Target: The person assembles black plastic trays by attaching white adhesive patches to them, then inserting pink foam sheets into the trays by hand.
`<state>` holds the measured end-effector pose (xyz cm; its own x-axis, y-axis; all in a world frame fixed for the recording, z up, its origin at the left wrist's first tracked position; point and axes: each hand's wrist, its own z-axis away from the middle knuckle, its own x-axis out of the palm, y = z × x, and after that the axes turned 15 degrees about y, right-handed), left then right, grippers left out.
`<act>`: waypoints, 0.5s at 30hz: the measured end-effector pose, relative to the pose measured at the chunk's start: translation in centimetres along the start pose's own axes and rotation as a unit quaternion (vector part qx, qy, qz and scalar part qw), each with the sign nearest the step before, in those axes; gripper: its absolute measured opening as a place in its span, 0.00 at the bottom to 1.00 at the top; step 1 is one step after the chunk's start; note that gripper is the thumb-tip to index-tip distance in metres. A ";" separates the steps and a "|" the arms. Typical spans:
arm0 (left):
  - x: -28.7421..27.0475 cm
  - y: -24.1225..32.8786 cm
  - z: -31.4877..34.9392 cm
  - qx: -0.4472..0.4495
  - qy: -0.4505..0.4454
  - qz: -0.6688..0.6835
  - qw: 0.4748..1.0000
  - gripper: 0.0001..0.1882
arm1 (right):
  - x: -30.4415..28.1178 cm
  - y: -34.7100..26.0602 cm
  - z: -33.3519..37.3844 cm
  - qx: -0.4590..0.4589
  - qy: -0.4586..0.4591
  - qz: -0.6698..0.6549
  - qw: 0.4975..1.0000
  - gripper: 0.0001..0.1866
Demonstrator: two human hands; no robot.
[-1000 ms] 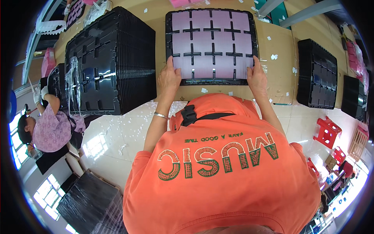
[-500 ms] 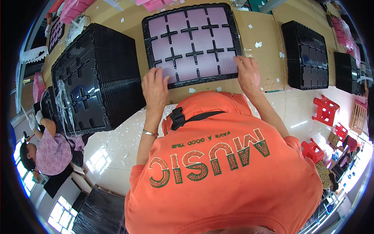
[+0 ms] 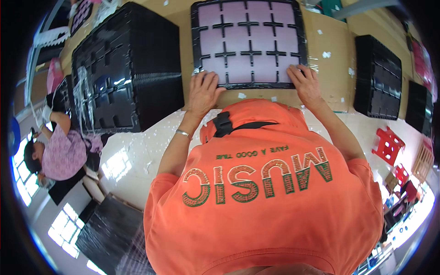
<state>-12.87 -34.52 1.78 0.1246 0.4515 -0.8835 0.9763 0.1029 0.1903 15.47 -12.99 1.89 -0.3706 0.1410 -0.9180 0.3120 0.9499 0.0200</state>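
Both near corners of the lilac-lined black tray [image 3: 256, 85], laid on cardboard [image 3: 331, 80], are partly hidden by the left hand [image 3: 204, 94] and right hand [image 3: 308, 87], set well apart; whether it is gripped cannot be told. Since half a second ago, the right hand has been brought farther over the rim. Little room is left beside the tall black stack [image 3: 156, 68], more toward the shorter stack [image 3: 378, 79].

Orange short-sleeved shirt [image 3: 261, 224] with green-edged lettering [image 3: 244, 188]; black buckled strap [image 3: 223, 123]; silver left-wrist bracelet [image 3: 184, 134].
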 end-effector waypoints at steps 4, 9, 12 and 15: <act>0.7 -0.5 0.5 0.010 0.004 0.002 1.000 0.22 | -0.1 0.6 -0.4 -0.011 0.001 -0.005 1.000 0.24; 0.6 -0.5 0.9 0.013 0.012 0.018 1.000 0.21 | -0.4 1.1 -1.0 0.008 -0.027 -0.052 0.998 0.24; 0.6 -1.1 -1.8 -0.020 0.021 0.036 0.999 0.20 | -0.8 2.1 -4.3 0.059 0.028 -0.055 0.996 0.25; 1.4 -2.1 -7.3 -0.047 0.078 0.038 0.995 0.20 | 0.0 4.1 -9.2 0.089 0.084 -0.019 0.992 0.21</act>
<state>-16.03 -27.64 3.29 0.1617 0.5923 -0.7893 0.9434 0.1420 0.2999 8.75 -6.50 5.63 -0.5208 0.1645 -0.8377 0.4389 0.8932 -0.0975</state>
